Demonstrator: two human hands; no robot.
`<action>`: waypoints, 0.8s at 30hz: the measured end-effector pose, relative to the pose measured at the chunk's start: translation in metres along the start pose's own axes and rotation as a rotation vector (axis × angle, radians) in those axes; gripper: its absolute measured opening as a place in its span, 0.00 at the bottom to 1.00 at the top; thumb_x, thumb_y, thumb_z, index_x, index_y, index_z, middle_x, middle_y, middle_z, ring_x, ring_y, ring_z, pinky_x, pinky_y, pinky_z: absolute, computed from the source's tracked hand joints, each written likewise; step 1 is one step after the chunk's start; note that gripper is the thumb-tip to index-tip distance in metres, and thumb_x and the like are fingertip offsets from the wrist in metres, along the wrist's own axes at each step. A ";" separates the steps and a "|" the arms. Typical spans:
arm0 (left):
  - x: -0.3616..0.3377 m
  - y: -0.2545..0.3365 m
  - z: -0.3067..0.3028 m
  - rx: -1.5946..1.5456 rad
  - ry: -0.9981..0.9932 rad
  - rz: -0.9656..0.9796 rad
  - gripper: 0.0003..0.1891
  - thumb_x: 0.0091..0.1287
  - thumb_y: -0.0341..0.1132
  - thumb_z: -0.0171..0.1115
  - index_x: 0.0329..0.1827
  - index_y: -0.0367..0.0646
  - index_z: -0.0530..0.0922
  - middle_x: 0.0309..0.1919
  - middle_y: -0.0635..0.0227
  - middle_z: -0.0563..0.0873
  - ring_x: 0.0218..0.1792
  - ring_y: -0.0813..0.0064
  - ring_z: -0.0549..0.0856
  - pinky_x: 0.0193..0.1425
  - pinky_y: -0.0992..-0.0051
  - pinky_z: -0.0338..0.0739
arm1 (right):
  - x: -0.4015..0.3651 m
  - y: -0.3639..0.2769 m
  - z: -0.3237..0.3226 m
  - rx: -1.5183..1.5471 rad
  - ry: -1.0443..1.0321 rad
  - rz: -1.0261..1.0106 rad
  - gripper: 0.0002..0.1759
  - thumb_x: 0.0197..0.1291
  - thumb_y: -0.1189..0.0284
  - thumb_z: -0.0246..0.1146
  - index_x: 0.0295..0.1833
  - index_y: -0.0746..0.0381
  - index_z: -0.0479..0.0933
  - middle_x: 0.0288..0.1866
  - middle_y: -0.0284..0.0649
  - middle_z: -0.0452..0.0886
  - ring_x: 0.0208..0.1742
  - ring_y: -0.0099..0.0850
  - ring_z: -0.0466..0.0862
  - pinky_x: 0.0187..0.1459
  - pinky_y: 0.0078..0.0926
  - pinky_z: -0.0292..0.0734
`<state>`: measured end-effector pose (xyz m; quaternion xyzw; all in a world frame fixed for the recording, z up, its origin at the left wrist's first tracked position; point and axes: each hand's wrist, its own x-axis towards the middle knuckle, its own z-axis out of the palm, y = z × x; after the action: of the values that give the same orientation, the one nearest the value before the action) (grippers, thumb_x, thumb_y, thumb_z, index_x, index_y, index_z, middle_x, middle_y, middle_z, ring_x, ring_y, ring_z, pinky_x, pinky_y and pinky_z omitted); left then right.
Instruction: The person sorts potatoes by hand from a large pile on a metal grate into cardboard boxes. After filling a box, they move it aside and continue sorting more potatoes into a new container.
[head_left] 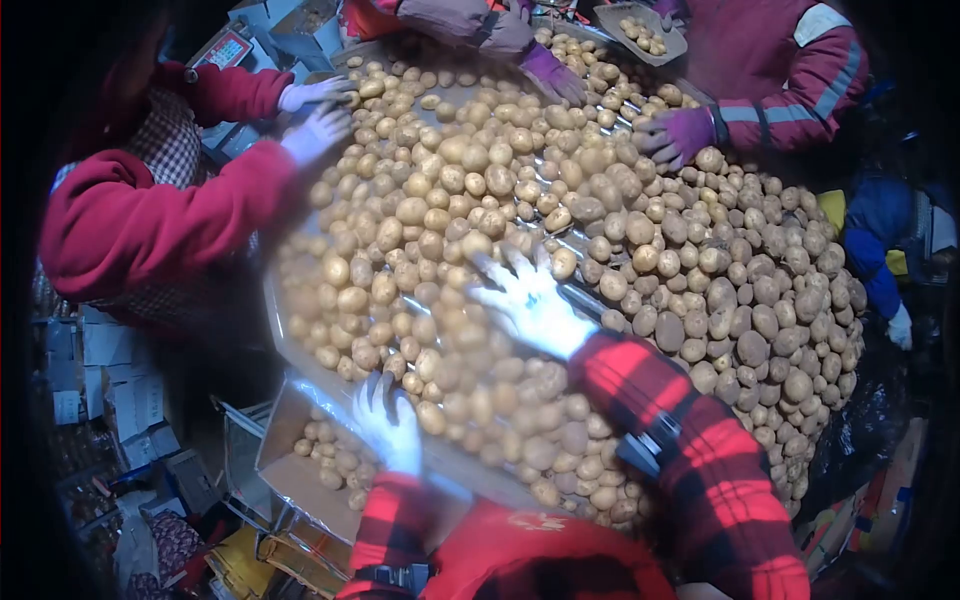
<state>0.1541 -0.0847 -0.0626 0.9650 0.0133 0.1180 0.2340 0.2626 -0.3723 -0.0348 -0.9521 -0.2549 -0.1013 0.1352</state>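
Observation:
A big heap of potatoes (450, 185) covers the table in front of me. My right hand (535, 305), in a white glove with grey fingertips, lies over the middle of the heap with its fingers spread, touching potatoes. Nearer to me, my left hand (388, 425), gloved the same way, is open at the table's edge beside the potatoes, its fingers stretched forward. Just left of it stands a cardboard box (280, 425), lined with clear plastic, with several potatoes inside. Neither hand grips a potato that I can see.
At the left, a person in a red sleeve (190, 215) reaches in with gloved hands (320, 130). Purple-gloved hands (675, 138) of others work at the far side. A scoop-like tray (645, 35) holds potatoes. Flattened cartons (125, 385) lie at the left; a blue sleeve (875, 250) shows at right.

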 end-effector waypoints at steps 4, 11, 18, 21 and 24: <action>0.001 0.002 -0.002 0.046 -0.034 0.007 0.20 0.64 0.31 0.62 0.61 0.43 0.81 0.60 0.59 0.81 0.66 0.52 0.74 0.73 0.51 0.65 | 0.056 0.066 0.019 -0.121 0.051 0.031 0.25 0.58 0.65 0.64 0.62 0.38 0.79 0.78 0.39 0.67 0.72 0.51 0.69 0.70 0.72 0.60; 0.005 0.009 -0.008 0.046 -0.044 -0.007 0.20 0.65 0.32 0.61 0.61 0.43 0.80 0.60 0.59 0.81 0.65 0.51 0.74 0.72 0.51 0.66 | 0.125 0.177 0.028 -0.388 0.065 0.188 0.21 0.65 0.63 0.60 0.64 0.47 0.78 0.70 0.38 0.75 0.63 0.39 0.77 0.62 0.60 0.69; 0.003 0.003 -0.003 0.016 -0.066 -0.015 0.18 0.67 0.36 0.60 0.60 0.43 0.81 0.59 0.59 0.83 0.64 0.51 0.76 0.72 0.52 0.66 | 0.011 0.158 -0.006 -0.262 0.121 -0.179 0.22 0.54 0.64 0.65 0.57 0.44 0.80 0.62 0.37 0.80 0.62 0.39 0.79 0.62 0.58 0.68; 0.002 0.003 -0.006 0.005 -0.035 -0.009 0.18 0.68 0.35 0.60 0.59 0.43 0.81 0.59 0.59 0.83 0.65 0.52 0.76 0.72 0.52 0.65 | 0.026 0.200 -0.018 -0.523 0.074 0.039 0.22 0.51 0.64 0.68 0.55 0.43 0.81 0.61 0.37 0.80 0.62 0.40 0.78 0.68 0.60 0.64; 0.000 0.001 -0.004 -0.023 -0.028 -0.033 0.17 0.68 0.35 0.59 0.59 0.44 0.81 0.60 0.60 0.83 0.66 0.52 0.75 0.73 0.52 0.64 | 0.042 0.254 -0.052 -0.748 -0.039 0.176 0.24 0.54 0.64 0.68 0.59 0.45 0.79 0.63 0.39 0.77 0.61 0.41 0.77 0.66 0.58 0.65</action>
<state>0.1533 -0.0838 -0.0589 0.9634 0.0244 0.1009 0.2472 0.4223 -0.5807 -0.0269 -0.9556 -0.1200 -0.1572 -0.2183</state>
